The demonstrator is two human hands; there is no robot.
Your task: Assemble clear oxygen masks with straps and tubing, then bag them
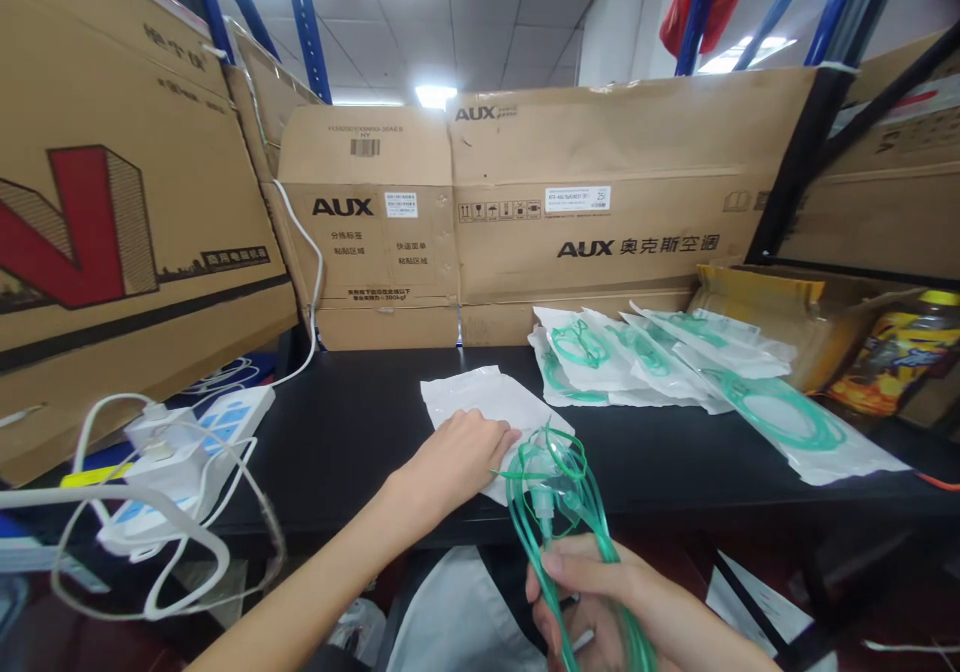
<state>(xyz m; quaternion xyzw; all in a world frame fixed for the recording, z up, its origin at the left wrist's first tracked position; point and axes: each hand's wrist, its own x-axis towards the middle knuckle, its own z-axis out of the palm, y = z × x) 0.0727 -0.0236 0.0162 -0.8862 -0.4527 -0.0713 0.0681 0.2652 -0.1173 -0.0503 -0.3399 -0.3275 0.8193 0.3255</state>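
Note:
My right hand [589,592] is closed around coiled green tubing [525,532] in front of the table's edge. The tubing belongs to a clear oxygen mask [544,467], whose cup points up and away from me with a green strap looped about it. A white pouch [472,392] lies on the black table just beyond the mask. Across the pouch rests my left hand [465,457], its fingers curled together on the pouch's right part, beside the mask. Its fingertips are partly hidden.
Several white pouches [637,352] with green tubing lie at the back right. Beyond them stand a padded yellow envelope [757,302] and a bottle with a yellow cap [900,352]. A power strip [240,417] with white cables is at left. Cardboard panels [630,162] wall the table.

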